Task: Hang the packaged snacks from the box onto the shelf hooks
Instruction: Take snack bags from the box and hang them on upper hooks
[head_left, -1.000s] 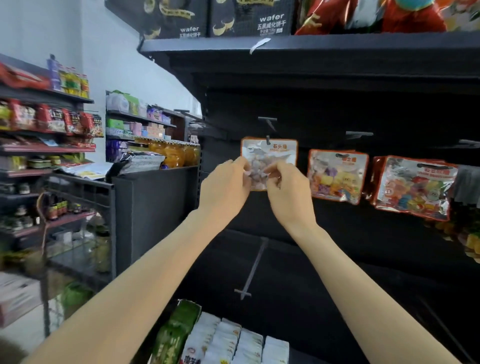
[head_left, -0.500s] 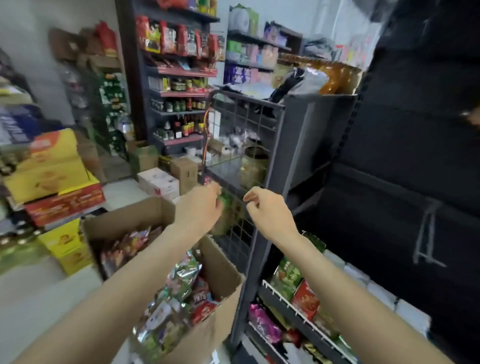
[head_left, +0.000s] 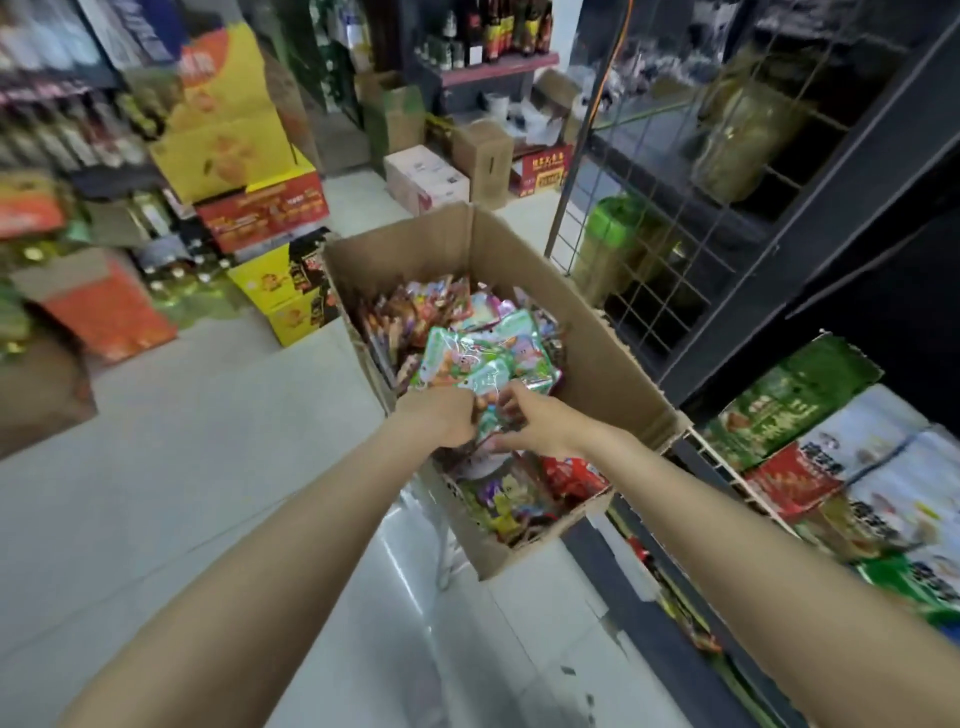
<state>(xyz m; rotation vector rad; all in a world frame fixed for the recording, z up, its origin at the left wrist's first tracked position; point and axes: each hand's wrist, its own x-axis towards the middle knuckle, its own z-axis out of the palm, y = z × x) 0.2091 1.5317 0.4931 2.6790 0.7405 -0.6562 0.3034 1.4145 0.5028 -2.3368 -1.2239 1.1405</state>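
An open cardboard box (head_left: 597, 358) stands on the floor, filled with several colourful snack packets (head_left: 447, 306). Both my hands are down inside it, close together over the pile. My left hand (head_left: 441, 418) curls its fingers round the left edge of a pale green snack packet (head_left: 488, 382). From the right, my right hand (head_left: 537, 423) pinches the same packet between fingers and thumb. The packet's lower part is hidden behind my hands. The dark shelf unit (head_left: 841, 218) rises at the right; its hooks are out of view.
A wire-grid rack (head_left: 654, 270) with a green container stands just behind the box. The bottom shelf (head_left: 810, 467) at the right holds bagged goods. Stacked yellow and red cartons (head_left: 260, 208) line the left. Pale tiled floor (head_left: 208, 441) lies to the left of the box.
A second ago both hands held a packet at a shelf hook. Since then I have turned left and down, and both hands dropped into the box and took hold of a green packet.
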